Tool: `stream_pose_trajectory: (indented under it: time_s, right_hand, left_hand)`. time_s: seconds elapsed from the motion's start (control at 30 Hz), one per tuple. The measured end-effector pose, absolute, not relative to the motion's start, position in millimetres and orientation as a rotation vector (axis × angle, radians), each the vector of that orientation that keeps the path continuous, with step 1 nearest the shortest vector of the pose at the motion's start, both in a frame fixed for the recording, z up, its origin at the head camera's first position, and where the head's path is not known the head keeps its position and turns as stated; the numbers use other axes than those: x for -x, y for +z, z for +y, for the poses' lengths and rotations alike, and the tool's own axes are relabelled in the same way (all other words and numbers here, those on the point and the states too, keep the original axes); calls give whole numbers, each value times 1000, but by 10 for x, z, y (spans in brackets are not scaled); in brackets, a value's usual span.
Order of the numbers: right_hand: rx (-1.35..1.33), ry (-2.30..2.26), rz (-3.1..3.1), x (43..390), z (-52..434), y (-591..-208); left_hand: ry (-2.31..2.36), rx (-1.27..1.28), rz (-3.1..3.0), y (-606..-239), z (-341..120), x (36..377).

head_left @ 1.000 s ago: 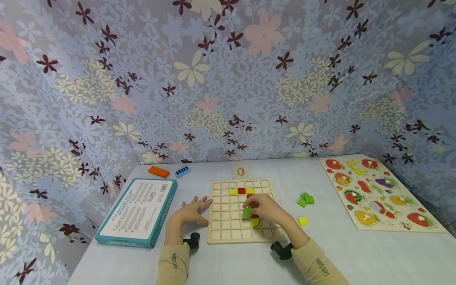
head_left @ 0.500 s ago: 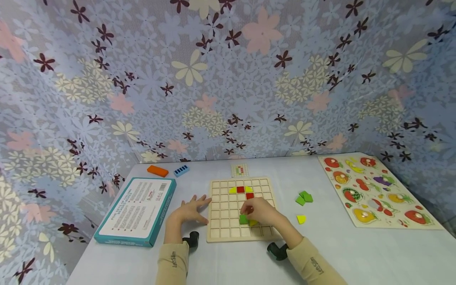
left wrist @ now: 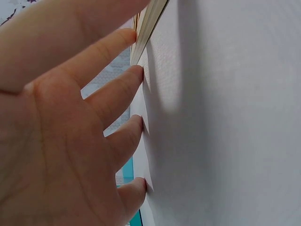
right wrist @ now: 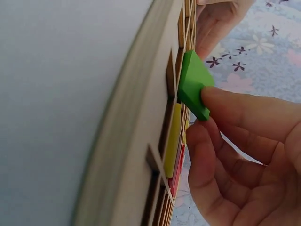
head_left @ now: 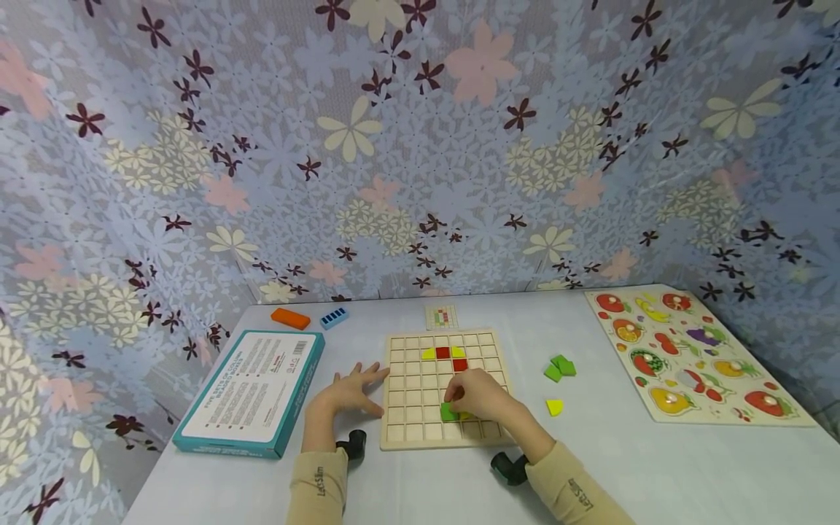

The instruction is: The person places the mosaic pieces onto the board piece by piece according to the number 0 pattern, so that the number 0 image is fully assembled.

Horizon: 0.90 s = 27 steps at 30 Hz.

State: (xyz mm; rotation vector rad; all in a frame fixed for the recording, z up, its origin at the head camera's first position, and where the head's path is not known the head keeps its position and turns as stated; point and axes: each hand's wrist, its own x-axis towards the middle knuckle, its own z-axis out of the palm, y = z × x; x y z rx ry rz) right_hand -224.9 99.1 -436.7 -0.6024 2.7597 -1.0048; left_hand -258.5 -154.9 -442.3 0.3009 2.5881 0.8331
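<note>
Few cells of the grid board (head_left: 410,394) are filled; right hand (head_left: 482,397) pinches a green tile (right wrist: 193,82) over it, left hand (head_left: 344,394) flat, fingers spread, on the desk (head_left: 656,467).

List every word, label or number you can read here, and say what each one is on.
"Let's Slim": printed on the left sleeve cuff; the same mark on the right sleeve cuff is too blurred to confirm.
Teal box: a title line, paragraphs of small print and a barcode, all too small to read.
Nothing else legible.
</note>
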Motion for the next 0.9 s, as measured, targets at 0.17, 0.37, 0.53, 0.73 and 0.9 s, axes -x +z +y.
stream_pose_trajectory:
  time_s: [0.17,0.37,0.53,0.73,0.9]
  right_hand:
    - [634,-961,2805,2246,987,-4378]
    - [633,-937,2823,2235,981,-4374]
    - [644,-933,2826,2225,977,-4366]
    - [646,-927,2824,2230,977,-4365]
    - [615,-960,2813,2230,1020,-4342]
  left_hand:
    - [829,-314,2590,-4424,-1549,2584]
    - [818,-324,2595,-4434,-1551,2588]
    - [824,-319,2594,-4434,-1552,2584]
    - [824,-322,2598,-4420,-1552,2572]
    - [833,-318,2592,-4435,-1550,2581]
